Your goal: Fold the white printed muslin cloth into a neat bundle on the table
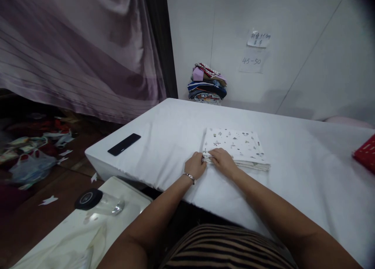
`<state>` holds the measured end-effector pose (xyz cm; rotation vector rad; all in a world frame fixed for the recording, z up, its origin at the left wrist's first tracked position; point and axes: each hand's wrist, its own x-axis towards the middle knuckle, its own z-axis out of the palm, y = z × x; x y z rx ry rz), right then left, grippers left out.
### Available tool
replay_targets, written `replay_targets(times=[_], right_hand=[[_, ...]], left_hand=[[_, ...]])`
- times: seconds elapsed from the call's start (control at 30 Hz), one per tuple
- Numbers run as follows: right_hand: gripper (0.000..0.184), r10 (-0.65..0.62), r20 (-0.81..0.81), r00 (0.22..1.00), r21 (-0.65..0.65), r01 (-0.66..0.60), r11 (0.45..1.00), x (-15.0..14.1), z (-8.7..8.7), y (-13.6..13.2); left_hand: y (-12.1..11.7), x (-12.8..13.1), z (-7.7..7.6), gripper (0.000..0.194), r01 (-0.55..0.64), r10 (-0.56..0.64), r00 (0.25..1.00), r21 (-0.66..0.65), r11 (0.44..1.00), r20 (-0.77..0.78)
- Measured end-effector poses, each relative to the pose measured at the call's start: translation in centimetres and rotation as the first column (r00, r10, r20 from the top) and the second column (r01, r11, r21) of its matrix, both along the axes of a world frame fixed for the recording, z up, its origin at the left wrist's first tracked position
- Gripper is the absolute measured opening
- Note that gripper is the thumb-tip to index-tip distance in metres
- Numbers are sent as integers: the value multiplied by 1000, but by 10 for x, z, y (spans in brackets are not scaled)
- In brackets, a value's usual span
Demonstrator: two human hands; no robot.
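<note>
A folded white cloth (234,142) with small printed shapes lies on the white-covered table (175,124), its layers showing along the near edge. My left hand (195,165), with a bracelet at the wrist, is closed on the cloth's near left corner. Just beside it my right hand (224,161) pinches the same corner, its fingers over the top layer. The fingertips of both hands nearly meet there, and part of the corner is hidden by them.
A black phone (124,144) lies on the table's left end. Nearer, a lidded clear jar (99,202) rests on a white side surface (68,226). Folded fabrics (207,85) are stacked beyond the far edge. A red item (366,155) is at far right; a curtain (88,50) hangs left.
</note>
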<state>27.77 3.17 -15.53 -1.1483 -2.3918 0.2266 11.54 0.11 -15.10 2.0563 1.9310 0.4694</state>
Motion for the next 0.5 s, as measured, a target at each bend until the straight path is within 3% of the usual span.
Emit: replay_targets(times=[0.5], right_hand=[[27,17,8,1000,73,-18,997,3,-15,0]], left_hand=[[-1,-3,-5,12,-83,82,995,22,996,57]])
